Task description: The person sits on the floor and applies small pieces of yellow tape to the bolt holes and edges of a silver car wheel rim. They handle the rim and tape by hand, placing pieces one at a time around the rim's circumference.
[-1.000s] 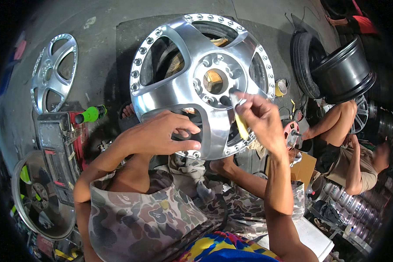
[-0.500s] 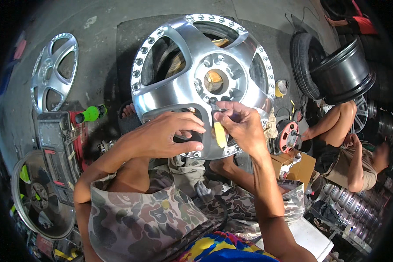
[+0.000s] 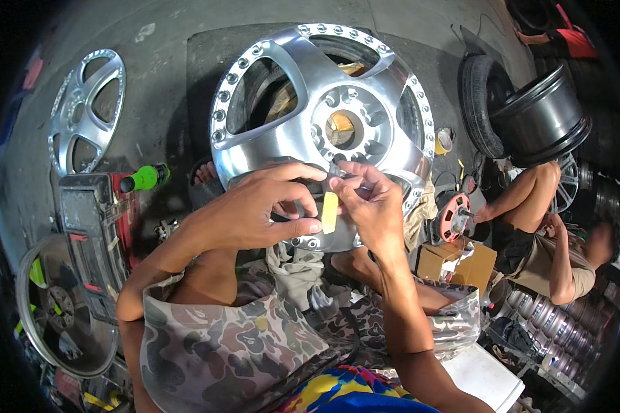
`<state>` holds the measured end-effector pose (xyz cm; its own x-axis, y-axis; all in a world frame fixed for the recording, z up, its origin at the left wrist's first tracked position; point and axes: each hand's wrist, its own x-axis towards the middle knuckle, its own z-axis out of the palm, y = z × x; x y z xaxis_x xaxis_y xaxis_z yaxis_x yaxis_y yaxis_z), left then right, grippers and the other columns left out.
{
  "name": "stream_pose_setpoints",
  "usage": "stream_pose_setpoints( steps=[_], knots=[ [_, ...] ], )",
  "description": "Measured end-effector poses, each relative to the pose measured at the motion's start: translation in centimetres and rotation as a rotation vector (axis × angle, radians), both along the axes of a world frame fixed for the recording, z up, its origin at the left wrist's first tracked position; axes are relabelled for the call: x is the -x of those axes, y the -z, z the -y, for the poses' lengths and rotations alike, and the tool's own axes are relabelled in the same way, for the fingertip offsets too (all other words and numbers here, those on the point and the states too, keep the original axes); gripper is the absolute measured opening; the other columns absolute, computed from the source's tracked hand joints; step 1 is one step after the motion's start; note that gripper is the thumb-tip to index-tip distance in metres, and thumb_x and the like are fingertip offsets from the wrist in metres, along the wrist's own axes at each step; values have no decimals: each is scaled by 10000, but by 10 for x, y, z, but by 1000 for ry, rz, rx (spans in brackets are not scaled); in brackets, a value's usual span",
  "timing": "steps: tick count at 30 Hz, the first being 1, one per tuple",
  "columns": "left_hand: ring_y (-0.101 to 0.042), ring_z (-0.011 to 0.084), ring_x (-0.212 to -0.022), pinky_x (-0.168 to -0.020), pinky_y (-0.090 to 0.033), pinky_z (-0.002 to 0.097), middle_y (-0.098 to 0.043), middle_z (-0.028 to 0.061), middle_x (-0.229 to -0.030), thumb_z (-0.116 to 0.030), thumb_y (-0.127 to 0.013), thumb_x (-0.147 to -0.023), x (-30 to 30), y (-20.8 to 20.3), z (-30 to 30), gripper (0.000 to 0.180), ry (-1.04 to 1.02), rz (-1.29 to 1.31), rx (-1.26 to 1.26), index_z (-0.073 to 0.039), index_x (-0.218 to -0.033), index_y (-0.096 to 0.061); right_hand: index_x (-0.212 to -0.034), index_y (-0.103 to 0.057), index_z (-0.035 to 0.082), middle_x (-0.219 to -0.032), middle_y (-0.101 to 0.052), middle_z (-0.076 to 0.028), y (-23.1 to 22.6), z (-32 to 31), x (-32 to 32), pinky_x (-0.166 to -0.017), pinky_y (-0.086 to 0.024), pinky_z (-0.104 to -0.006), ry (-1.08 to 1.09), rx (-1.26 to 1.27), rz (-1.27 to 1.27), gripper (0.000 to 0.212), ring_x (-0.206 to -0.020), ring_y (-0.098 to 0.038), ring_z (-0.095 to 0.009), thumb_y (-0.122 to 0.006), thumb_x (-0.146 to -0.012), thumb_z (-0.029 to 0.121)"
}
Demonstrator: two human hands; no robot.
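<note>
Silver wheel (image 3: 272, 143); yellow strip (image 3: 330, 213); shaded tyre (image 3: 474, 103) seemingly black.

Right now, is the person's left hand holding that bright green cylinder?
No, the bright green cylinder sits off to the left, apart from the person's left hand.

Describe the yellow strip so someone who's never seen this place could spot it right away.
Start from the big silver wheel at top centre. Over its lower edge, the yellow strip shows between the left hand and the right hand. Unlike the rounded yellow container on the floor right of the wheel, it is flat and narrow.
</note>
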<state>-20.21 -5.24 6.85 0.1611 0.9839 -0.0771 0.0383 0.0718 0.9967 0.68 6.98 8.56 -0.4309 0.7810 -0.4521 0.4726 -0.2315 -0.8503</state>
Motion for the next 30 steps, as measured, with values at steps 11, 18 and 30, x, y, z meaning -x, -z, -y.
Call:
stream_pose_setpoints(
  steps=[11,18,30],
  knots=[
    [-709,110,-879,-764,-585,295,-658,101,-1555,-163,-843,-1005,18,-7,1,198,-96,-75,57,12,-990,-753,-1341,-671,-135,-944,-816,-135,16,6,36,-712,-678,-282,101,40,-151,345,-812,-776,-131,-780,-1063,37],
    [-649,111,-742,-672,-521,303,-719,68,-1429,-189,-875,-979,29,-8,-6,268,-162,-141,25,10,-911,-710,-1328,-666,-129,-964,-801,-125,18,8,54,-706,-678,-282,155,47,-190,329,-800,-782,-140,-775,-1070,45],
    [-705,367,-1142,-976,-572,480,-709,140,-1315,-366,-995,-757,55,23,-3,944,-225,-738,-130,-81,-1569,-605,-1299,-749,-47,-966,-807,-41,1,-39,-28,-797,-622,-279,224,6,-39,340,-832,-730,-97,-863,-1025,119]
  ],
)
